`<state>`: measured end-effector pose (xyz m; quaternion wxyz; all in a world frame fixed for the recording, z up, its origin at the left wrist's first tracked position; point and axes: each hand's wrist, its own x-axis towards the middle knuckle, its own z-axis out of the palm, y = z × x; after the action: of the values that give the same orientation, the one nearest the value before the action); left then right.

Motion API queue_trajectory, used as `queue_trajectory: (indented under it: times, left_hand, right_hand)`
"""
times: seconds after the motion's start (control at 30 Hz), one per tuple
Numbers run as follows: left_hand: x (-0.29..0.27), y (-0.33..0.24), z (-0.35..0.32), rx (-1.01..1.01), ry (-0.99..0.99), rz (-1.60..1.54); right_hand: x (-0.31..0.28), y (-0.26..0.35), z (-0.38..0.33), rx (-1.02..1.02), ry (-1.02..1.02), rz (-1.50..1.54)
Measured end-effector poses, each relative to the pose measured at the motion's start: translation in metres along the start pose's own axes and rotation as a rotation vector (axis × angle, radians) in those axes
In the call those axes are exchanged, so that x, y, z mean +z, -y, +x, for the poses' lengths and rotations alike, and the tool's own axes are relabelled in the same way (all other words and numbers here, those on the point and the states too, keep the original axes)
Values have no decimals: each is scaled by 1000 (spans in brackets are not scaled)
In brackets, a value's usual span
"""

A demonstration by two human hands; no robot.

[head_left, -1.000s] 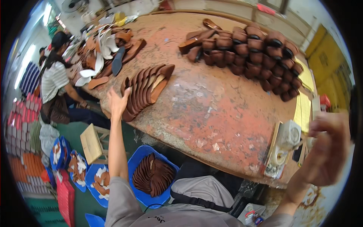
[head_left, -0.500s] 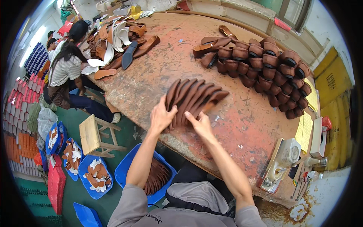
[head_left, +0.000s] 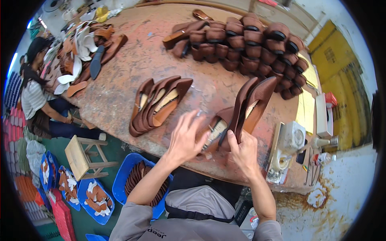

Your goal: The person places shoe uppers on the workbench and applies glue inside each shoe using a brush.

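Note:
My right hand (head_left: 241, 150) grips two brown shoe uppers (head_left: 253, 104) held upright near the table's front edge. My left hand (head_left: 185, 138) rests with spread fingers on another brown upper (head_left: 213, 132) lying on the table, just left of the right hand. A fanned row of brown uppers (head_left: 157, 104) lies on the worn reddish table (head_left: 132, 60) to the left of both hands.
A large heap of dark brown uppers (head_left: 249, 40) fills the far right of the table. Mixed white and tan pieces (head_left: 84, 44) lie far left, beside a seated person (head_left: 40, 100). Blue bins (head_left: 132, 180) and a wooden stool (head_left: 80, 156) stand below the table. Glue pots and tools (head_left: 289, 144) sit right.
The single fan of uppers has been split: some stay at the left, and my right hand has lifted two away to the right. My left hand shifted right onto another upper.

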<state>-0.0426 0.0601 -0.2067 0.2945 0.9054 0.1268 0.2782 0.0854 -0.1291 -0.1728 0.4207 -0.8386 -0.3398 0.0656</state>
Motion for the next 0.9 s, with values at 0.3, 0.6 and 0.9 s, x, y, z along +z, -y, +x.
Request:
queue_trajectory:
  times: [0.3,0.6,0.9]
  left_hand:
    - [120,29,80,392,580,252]
    - [130,47,89,140,241,412]
    - [107,-65,78,338,496,281]
  right_hand:
    - [-63,-37,-28,236,-54,-191]
    - [-48,-61,-92,217,49,-232]
    - [-202,-137,-57,499,-602,-281]
